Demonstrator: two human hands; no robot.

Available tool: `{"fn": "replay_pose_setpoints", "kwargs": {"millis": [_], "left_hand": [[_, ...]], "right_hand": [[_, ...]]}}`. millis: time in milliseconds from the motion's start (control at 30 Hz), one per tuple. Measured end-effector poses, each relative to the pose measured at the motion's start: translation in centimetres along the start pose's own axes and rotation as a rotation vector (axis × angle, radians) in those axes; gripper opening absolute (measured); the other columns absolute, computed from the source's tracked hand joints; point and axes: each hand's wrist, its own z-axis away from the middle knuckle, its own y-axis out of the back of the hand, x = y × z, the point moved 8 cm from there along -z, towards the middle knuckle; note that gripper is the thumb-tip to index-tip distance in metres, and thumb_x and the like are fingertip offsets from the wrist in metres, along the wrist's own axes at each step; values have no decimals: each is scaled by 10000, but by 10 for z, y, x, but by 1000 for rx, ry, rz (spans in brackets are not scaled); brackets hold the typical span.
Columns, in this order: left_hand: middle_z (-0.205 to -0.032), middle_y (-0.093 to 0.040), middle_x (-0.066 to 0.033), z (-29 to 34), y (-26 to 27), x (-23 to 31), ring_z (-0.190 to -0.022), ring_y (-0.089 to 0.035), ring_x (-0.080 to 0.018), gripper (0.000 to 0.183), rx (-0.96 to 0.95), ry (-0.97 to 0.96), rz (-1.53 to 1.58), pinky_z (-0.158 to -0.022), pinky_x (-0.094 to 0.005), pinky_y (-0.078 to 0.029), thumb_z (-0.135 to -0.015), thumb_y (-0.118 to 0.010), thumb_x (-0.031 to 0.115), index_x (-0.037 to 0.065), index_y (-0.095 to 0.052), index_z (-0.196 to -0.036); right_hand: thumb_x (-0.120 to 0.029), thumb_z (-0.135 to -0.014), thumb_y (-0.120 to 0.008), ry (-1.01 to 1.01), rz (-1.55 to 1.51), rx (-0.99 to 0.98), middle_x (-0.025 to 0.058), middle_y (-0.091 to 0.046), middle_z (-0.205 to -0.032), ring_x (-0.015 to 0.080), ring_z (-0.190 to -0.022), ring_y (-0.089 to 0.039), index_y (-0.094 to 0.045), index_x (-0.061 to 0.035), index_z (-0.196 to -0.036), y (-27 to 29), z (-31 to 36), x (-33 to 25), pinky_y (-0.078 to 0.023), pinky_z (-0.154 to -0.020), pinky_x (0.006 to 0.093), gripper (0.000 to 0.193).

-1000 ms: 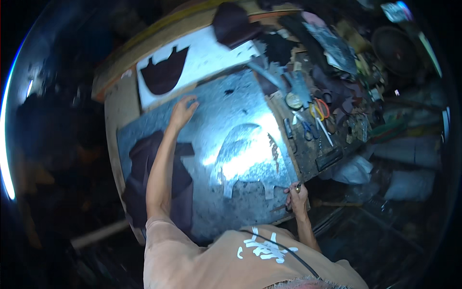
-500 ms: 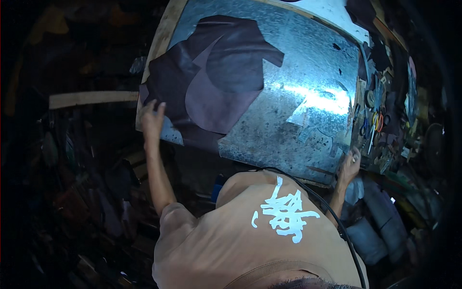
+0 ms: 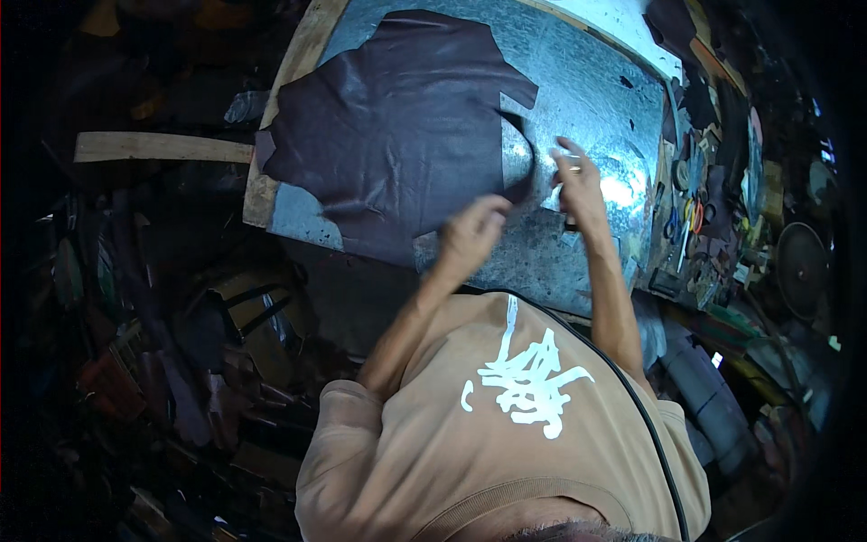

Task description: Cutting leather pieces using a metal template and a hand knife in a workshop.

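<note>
A large piece of dark brown leather [image 3: 388, 135] lies spread over the metal-topped table [image 3: 596, 81], smooth side up. At its right side a narrow dark strip of the leather curves round a bare patch of metal. My left hand [image 3: 471, 237] is curled at the lower end of that curve, its fingers closed on the leather's edge; motion blurs the fingertips. Just right of the curve, my right hand [image 3: 580, 188] hovers with fingers apart and nothing visible in them. A small dark object beside its wrist is too unclear to name.
Scissors [image 3: 695, 217] with orange handles and other hand tools lie along the table's right side among scraps. A wooden board [image 3: 163, 147] juts out at the left. Boxes and dark scraps crowd the lower left. A black cable [image 3: 623, 379] runs over my shirt.
The folded part of the leather, which showed its paler underside, now lies turned over to the right. My left hand moved right from the leather's left edge; my right hand moved up over the table.
</note>
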Motion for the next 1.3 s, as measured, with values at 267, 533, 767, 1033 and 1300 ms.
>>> {"fn": "replay_pose_setpoints", "kwargs": {"millis": [267,533,767,1033,1300], "left_hand": [[-1044,-687,-136,-17,43,15,-990,-663,-234,298,-215,128,-142,-869,-340,-507,-862,-671,216,44,-671,-1105],[-1296,-553,-221,-140,303,-52,-1190,-530,-378,503,299,-77,-1086,-1011,-408,-418,-889,-621,307,-21,-555,-1265],[-1390,-480,-226,-211,269,-67,-1290,-457,-366,705,47,-58,-1098,-1081,-411,-360,-850,-657,442,-8,-479,-1363],[-1202,-570,-241,-169,296,-21,-1133,-527,-394,590,311,23,-1280,-972,-441,-418,-857,-654,398,-13,-554,-1267],[-1137,-568,-234,166,199,-86,-1059,-560,-373,499,812,560,-543,-868,-451,-454,-797,-756,295,-7,-579,-1153]], "right_hand": [[-362,-909,-618,-133,132,145,88,-636,-695,135,-486,-540,-656,0,-1098,83,11,64,-430,-454,309,410],[-208,-876,-637,343,367,-96,268,-608,-1155,428,-1005,-618,-582,37,-1181,-51,42,17,-496,-856,453,395],[-287,-901,-603,445,553,194,276,-557,-1160,457,-986,-604,-535,20,-1192,-27,-111,-26,-506,-838,485,429],[-388,-875,-635,396,833,82,288,-507,-1268,454,-1009,-613,-525,-20,-1243,-60,-161,-50,-513,-854,482,531],[-126,-829,-553,984,834,-75,170,-501,-1379,395,-1059,-611,-491,-83,-1336,-138,-206,-140,-521,-878,480,513]]}}
